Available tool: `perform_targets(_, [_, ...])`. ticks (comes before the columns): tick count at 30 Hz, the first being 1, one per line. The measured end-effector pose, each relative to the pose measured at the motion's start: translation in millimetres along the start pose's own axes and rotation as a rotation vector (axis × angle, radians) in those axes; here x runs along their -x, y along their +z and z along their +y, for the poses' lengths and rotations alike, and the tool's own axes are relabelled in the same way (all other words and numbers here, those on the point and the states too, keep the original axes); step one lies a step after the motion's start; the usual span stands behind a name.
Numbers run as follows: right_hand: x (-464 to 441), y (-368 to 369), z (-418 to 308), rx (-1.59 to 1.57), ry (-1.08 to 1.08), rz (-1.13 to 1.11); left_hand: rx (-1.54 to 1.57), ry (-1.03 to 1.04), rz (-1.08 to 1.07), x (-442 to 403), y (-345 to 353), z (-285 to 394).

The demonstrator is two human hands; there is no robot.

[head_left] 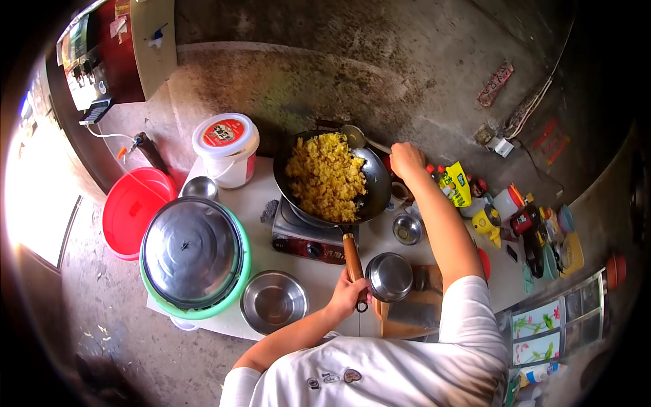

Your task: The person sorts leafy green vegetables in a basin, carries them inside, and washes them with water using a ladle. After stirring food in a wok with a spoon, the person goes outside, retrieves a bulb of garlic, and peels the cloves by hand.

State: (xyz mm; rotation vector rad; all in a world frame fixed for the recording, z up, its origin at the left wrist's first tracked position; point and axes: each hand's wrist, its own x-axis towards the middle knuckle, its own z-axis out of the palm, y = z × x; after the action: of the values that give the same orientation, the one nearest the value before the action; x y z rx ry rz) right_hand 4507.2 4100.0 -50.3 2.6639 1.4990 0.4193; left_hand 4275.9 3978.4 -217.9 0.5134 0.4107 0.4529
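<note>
A black wok [377, 178] sits on a portable stove [293, 239], with yellow fried rice [327, 175] heaped in its left and middle part. My left hand [349, 295] is closed around the wok's wooden handle, near its end. At the upper right of the wok, my right hand [407, 161] grips the long handle of a metal ladle [354, 137]. The ladle's round head rests at the wok's far rim, beside the rice. A steel bowl [389, 277] stands just right of my left hand. A smaller metal bowl [407, 229] lies below my right forearm.
Left of the stove stand a white lidded bucket [227, 166], a green basin [245, 268] under a large metal lid [192, 251], and a steel basin [274, 302]. A red tub [139, 211] is farther left. Seasoning packets and bottles [458, 183] crowd the right, with a cleaver [412, 314] nearer me.
</note>
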Motion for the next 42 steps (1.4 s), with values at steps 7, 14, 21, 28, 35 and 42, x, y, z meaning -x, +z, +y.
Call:
perform_targets(7, [-6, -6, -29, 0.167, -0.284, -0.06, -0.004, -0.001, -0.028, -3, -2, -5])
perform_targets(14, [29, 9, -1, 0.275, -0.535, -0.055, -0.003, 0.02, -0.042, -9, -1, -10])
perform_targets(21, [46, -33, 57, 0.103, -0.258, 0.093, -0.067, -0.008, -0.076, -5, -2, -2])
perform_targets(28, [104, 35, 66, -0.056, -0.141, 0.075, -0.251, -0.044, -0.012, 1, 3, 6])
perform_targets(35, [155, 90, 59, -0.284, -0.212, 0.052, -0.487, -0.168, -0.033, 52, -22, 20])
perform_targets(42, [244, 21, -19, -0.529, -0.434, 0.657, -0.701, -0.183, 0.29, 227, -102, 24])
